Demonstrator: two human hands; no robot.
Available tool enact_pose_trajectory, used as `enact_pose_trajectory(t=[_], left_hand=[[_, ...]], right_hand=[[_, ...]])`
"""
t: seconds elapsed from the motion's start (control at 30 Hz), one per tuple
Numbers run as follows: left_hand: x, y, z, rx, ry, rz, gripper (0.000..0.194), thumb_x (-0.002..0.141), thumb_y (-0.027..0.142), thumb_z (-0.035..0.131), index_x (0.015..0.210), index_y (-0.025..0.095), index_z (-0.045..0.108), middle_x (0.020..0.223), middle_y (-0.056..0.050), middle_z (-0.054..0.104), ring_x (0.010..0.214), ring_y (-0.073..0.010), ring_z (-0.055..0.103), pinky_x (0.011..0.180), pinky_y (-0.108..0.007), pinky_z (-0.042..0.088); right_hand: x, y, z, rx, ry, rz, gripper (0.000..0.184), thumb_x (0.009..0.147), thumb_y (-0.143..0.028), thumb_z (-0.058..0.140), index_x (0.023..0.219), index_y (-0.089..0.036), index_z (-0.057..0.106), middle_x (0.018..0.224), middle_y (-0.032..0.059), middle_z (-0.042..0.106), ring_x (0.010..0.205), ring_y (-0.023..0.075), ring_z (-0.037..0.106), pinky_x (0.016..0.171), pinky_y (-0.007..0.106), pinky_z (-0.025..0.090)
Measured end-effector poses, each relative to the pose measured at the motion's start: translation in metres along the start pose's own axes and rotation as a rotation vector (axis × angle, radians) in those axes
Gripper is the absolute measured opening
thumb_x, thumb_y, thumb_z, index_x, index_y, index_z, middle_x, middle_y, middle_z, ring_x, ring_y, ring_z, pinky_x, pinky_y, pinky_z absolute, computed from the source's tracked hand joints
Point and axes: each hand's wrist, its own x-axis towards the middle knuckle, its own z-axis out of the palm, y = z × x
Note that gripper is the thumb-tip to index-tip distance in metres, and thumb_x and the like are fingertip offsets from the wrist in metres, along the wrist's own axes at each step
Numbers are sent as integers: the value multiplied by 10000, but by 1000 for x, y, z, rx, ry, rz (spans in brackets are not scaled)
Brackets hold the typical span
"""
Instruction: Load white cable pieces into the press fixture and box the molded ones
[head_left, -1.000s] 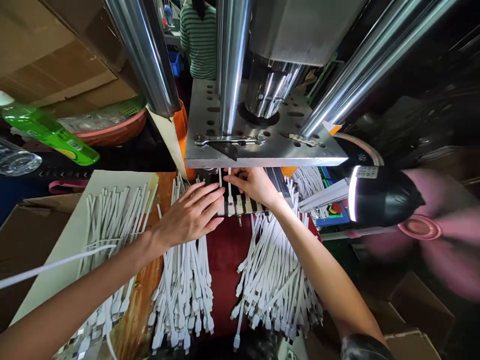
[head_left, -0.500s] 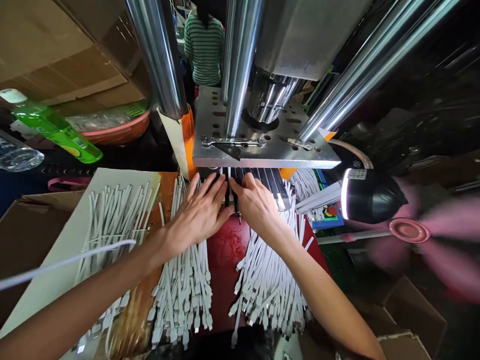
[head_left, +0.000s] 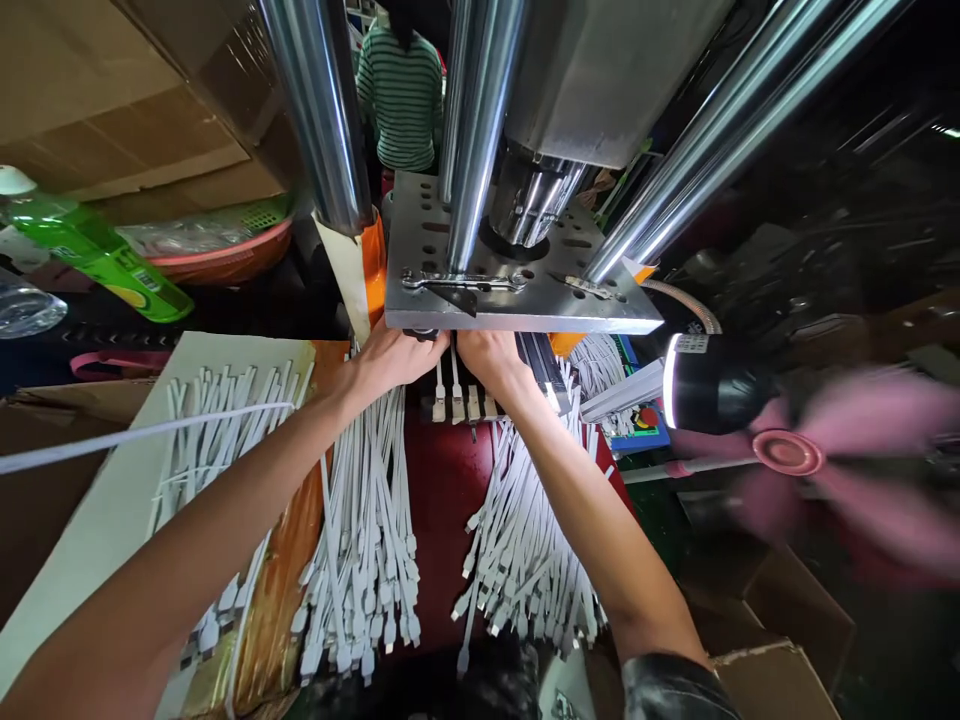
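Note:
Both hands reach under the steel press plate (head_left: pixel 517 310). My left hand (head_left: pixel 397 355) lies under its left part, with the fingers hidden beneath the edge. Close beside it, my right hand (head_left: pixel 489 358) also has its fingers out of sight. Just below and between them a dark fixture (head_left: pixel 551 385) shows, with several white cable plugs (head_left: pixel 456 402) lying side by side in it. I cannot make out what the fingers touch. White USB cables (head_left: pixel 367 530) hang in a bundle to the left, and another bundle of cables (head_left: pixel 525 560) lies to the right.
Steel columns (head_left: pixel 319 110) rise around the plate, which carries a wrench (head_left: pixel 465 282). More cables (head_left: pixel 217 430) lie on a pale board at left. A black lamp (head_left: pixel 720 382) and a spinning pink fan (head_left: pixel 787 452) stand at right. A person in stripes (head_left: pixel 401 100) is behind.
Both hands have moved forward, deeper under the press plate, hiding their fingers. The white plugs in the fixture now show between the wrists. The view has shifted slightly.

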Motion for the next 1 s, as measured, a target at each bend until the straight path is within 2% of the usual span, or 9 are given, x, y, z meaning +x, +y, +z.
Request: enact_pose_trajectory(t=[0.07,0.13,0.23,0.33,0.4,0.5,0.6,0.83,1.0], left_hand=[[-4,6,-6,-16,18,-28,300,997,240,435,1024,136,715,919,-157,738,966,-317,709,948,-478,512],[-25,20,-17,-35,56,-78,312,1019,262,418,1101,119,684,1051,-176,735,1067,-321,687,1001,-478,503],[-92,52,-43,-131,100,-235,333,1020,335,462,1235,133,618,1266,-173,687,1222,-324,626,1082,-492,479],[-174,87,-67,-322,-78,-501,308,991,443,537,1172,218,646,1179,-108,736,1104,-304,693,956,-471,565],[-219,108,-75,-565,-200,-660,323,983,499,552,1159,255,669,1134,-79,761,1039,-273,727,877,-408,604],[-262,138,-76,-870,-210,-883,342,974,538,571,1124,263,707,1082,-68,782,1009,-245,748,905,-357,611],[-281,165,-70,-1041,-204,-1066,406,926,600,629,1128,264,736,1051,-66,798,1003,-256,763,946,-363,610],[-290,196,-50,-1256,-202,-1158,639,857,700,664,1329,270,655,1283,-108,751,1226,-288,697,1076,-408,558],[-300,197,-57,-1210,-250,-1208,552,861,659,691,1238,256,707,1185,-117,782,1142,-305,729,1068,-442,553]], right_hand=[[-8,-5,-7,1,5,23,413,1013,-52,374,1375,-72,571,1204,206,691,1071,285,644,901,376,510],[-42,-20,-15,19,30,42,411,1022,-70,363,1380,-100,561,1247,205,664,1023,276,651,809,354,516],[-136,-59,-17,187,-16,40,265,1018,-120,448,1212,-148,626,1129,157,677,744,197,635,530,288,418],[-231,-99,-2,370,-223,-8,76,972,-253,646,972,-178,631,813,68,659,565,169,577,443,299,267],[-265,-116,13,346,-286,24,93,946,-169,658,868,-190,611,738,50,654,574,187,609,474,327,207],[-273,-124,29,365,-321,83,165,955,-75,593,836,-190,599,750,38,697,611,184,654,521,333,204],[-268,-118,28,441,-324,135,152,989,-110,565,861,-183,604,778,30,726,629,176,672,544,314,234],[-297,-121,16,610,-237,142,88,975,-170,593,892,-194,580,793,19,721,634,167,681,562,263,314],[-298,-128,18,548,-346,239,117,976,-128,557,876,-178,592,779,44,714,644,183,677,553,276,276]])
